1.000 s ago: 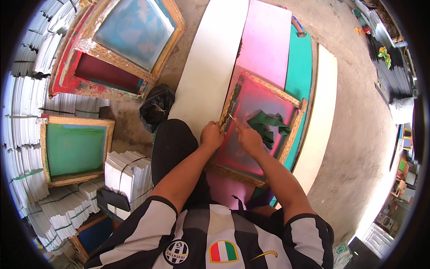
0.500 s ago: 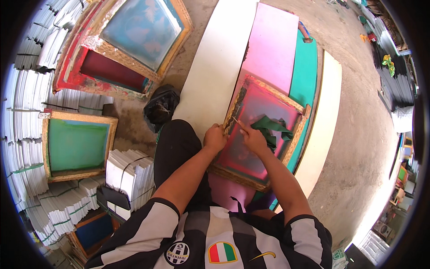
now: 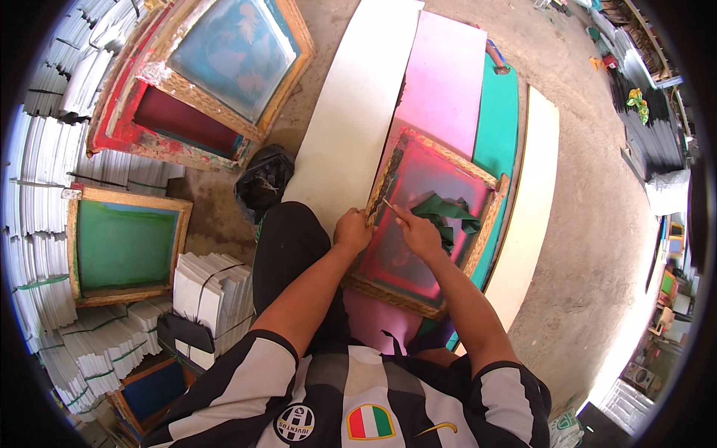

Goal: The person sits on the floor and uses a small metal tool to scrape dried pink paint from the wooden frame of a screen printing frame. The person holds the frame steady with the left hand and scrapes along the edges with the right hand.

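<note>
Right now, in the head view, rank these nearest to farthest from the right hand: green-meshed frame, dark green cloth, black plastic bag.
From the right hand:
1. Dark green cloth, beside it
2. Black plastic bag, leftward
3. Green-meshed frame, farther left

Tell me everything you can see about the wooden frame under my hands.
The wooden frame is four-sided, of rough-looking stained tan wood, darkest along its left edge. It surrounds a greyish screen bordered in bright pink. It lies slantwise over the pink board and green board. A crumpled dark green cloth rests on the screen. Your left hand holds the left edge; your right hand is over the screen, its thin stick pointing at that edge.
</note>
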Tool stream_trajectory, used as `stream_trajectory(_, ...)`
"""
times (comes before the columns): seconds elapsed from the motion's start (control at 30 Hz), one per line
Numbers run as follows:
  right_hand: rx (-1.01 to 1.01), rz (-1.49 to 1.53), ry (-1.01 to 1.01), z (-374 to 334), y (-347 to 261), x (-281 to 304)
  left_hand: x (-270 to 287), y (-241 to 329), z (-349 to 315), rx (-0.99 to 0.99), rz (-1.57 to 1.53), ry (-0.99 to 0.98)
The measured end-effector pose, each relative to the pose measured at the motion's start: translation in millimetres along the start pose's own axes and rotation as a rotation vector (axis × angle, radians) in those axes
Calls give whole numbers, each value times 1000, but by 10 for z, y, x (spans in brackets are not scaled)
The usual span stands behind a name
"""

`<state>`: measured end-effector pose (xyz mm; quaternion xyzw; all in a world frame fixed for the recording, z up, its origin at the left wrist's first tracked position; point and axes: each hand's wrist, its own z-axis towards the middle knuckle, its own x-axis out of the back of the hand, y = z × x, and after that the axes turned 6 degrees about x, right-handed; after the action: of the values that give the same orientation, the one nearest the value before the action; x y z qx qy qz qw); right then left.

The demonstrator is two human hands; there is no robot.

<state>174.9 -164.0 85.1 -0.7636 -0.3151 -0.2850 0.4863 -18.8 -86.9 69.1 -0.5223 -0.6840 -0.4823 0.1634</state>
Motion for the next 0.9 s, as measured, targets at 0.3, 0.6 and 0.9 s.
stream_trajectory(0.3, -9, -168, -8, -69, -52, 64, 87, 117, -35, 28, 29, -37)
stream_trajectory(0.6, 11, -379, -186, -84, -333, 130, 44, 80, -2, 32, 52, -35)
stream_trajectory(0.9, 31, -287, -93, -72, -274, 91, -3, 2, 11, -16, 41, 13)
